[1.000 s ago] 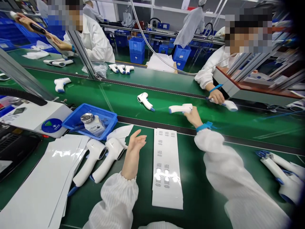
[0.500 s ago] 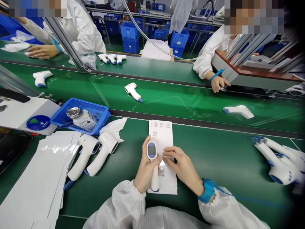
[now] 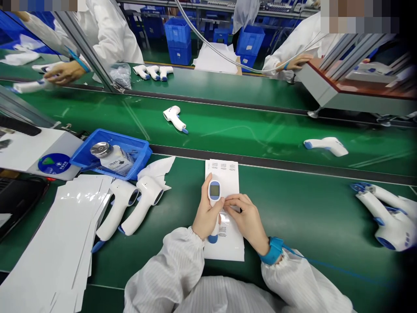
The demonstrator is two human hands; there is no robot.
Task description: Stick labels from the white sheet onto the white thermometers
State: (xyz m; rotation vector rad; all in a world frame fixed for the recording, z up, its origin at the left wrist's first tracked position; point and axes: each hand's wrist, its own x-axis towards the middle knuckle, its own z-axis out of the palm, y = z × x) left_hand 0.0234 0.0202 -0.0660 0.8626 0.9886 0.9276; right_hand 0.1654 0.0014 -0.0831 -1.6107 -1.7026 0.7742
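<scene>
the left hand (image 3: 206, 214) grips a thermometer (image 3: 214, 190), the right hand (image 3: 246, 216) curls half-closed at its side, contents unclear, and handling looks midway, the printed sheet (image 3: 230, 238) seemingly not used up.

I count, by kind: held thermometer (image 3: 214, 190), one; loose belt thermometers (image 3: 172, 115), two; near-left bench thermometers (image 3: 119, 204), two; far-row thermometers (image 3: 152, 71), three; blue tray (image 3: 142, 165), one; metal-capped bottle (image 3: 114, 159), one; right-side thermometer cluster (image 3: 392, 221), overlapped, I cannot tell.

Thermometer (image 3: 214, 190) btm ctr, over sheet (image 3: 228, 253) on surface (image 3: 293, 204); tray (image 3: 143, 164) w/ bottle (image 3: 116, 161) mid-L, 2 thermometers (image 3: 140, 205) below; belt (image 3: 247, 126) behind w/ 2 more thermometers (image 3: 176, 119), upper ctr & mid-R.
</scene>
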